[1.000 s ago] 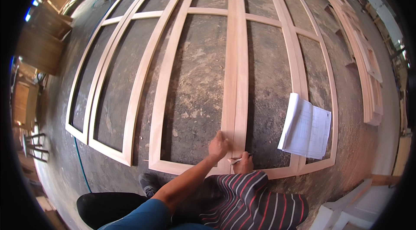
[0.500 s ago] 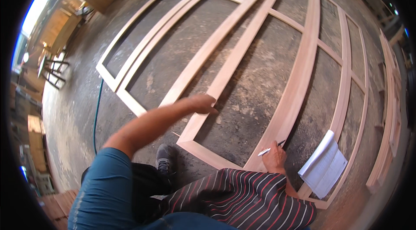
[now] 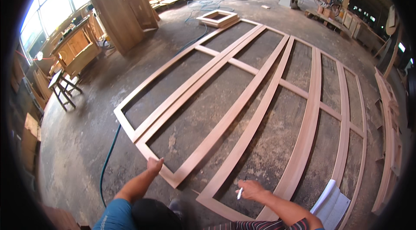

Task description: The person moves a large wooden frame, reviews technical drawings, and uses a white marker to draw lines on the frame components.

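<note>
Here the left hand (image 3: 154,165) rests on the near corner of a long wooden frame (image 3: 242,100) lying flat on the concrete floor (image 3: 86,130), its fingers bent over the corner rail and touching the wood. The right hand (image 3: 250,189) hovers over the near end of the same frame, a little to the right of that corner, its fingers closed around a white marker (image 3: 239,193) whose tip points down toward the rail. Just off the frame's near right end lies a sheaf of white paper (image 3: 331,206). A blue-green hose (image 3: 108,156) runs along the floor beside the frame's left edge. Beyond the frame's far end sits a small square wooden frame (image 3: 218,17), and well off to the frame's left stands a stool (image 3: 63,89).
</note>
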### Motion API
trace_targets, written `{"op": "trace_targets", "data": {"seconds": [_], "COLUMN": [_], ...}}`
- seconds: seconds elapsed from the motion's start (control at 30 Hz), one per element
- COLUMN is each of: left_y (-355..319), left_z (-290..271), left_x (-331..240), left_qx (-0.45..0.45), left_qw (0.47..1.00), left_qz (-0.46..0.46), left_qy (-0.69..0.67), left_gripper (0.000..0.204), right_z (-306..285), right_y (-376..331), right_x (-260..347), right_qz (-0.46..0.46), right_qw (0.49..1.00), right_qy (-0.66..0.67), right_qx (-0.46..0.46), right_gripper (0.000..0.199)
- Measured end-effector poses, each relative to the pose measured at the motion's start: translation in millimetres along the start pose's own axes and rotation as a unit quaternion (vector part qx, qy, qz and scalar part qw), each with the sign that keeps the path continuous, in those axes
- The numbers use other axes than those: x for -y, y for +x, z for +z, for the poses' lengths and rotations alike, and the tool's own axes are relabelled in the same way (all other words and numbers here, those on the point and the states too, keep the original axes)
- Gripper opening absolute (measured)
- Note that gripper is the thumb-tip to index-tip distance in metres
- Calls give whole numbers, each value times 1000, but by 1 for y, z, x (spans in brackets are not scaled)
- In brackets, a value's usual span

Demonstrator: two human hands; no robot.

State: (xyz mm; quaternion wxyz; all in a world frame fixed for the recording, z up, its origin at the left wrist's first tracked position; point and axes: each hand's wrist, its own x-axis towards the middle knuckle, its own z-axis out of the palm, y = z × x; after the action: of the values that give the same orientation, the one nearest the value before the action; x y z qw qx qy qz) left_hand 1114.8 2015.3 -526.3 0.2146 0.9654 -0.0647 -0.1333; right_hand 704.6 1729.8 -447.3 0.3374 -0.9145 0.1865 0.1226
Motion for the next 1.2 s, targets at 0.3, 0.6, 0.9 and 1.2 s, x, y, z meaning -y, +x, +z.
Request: {"op": "trace_targets", "data": {"seconds": [0.3, 0.6, 0.9, 1.2], "left_y": [23, 13, -59, -46], "left_z": [29, -99, -261, -220], "left_x": [1, 21, -92, -71], "left_qx": [30, 207, 250, 344], "left_qw": [930, 830, 786, 748], "left_qz": [-325, -190, -87, -118], "left_qy": [-170, -483, -559, -555], "left_gripper": [84, 41, 34, 38], "right_z": [102, 83, -77, -32], "right_y": [81, 118, 77, 91], "right_x": [72, 145, 234, 225], "right_qz": [63, 118, -26, 55], "right_qw": [971, 664, 480, 646], "right_qy": [224, 734, 875, 745], "right_qx": [-59, -78, -53, -159], "right_gripper": [31, 28, 37, 21]}}
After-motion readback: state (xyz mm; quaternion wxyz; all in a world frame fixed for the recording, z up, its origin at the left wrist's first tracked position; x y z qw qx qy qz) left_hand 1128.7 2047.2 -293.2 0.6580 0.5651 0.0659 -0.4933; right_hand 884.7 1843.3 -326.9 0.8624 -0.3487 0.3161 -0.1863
